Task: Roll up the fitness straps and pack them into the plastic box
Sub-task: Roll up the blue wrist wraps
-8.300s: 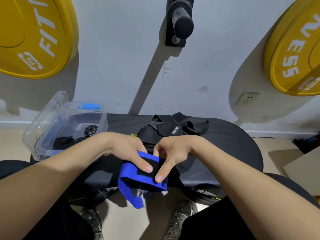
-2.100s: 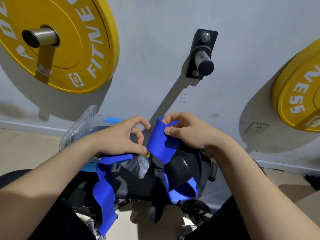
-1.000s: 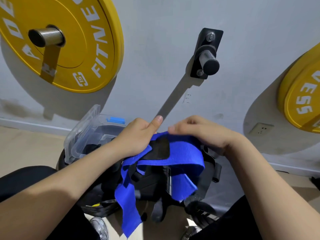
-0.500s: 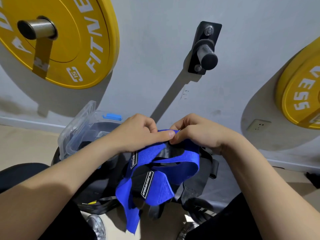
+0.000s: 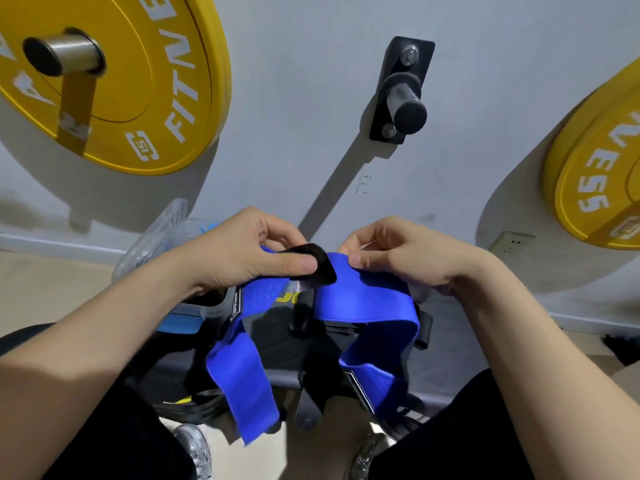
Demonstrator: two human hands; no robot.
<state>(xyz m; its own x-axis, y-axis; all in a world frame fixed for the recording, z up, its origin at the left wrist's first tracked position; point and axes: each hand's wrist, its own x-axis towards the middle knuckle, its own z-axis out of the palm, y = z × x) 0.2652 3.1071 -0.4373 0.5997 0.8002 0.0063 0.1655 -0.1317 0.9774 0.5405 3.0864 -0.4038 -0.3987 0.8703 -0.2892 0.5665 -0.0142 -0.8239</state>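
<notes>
I hold a blue fitness strap up in front of me, above the black bench. My left hand pinches its black patch end between thumb and fingers. My right hand pinches the blue band just right of that patch. Two blue tails hang down, one at the left and one at the right. The clear plastic box stands at the bench's left end, mostly hidden behind my left hand and forearm. More black straps lie on the bench behind the blue one.
Two yellow weight plates hang on the grey wall, with a black peg between them. A wall socket sits low on the right. My knees and shoes are below the bench.
My hands have moved slightly apart along the strap's top edge, and the black patch end now shows under my left thumb. The blue band is spread wider between them.
</notes>
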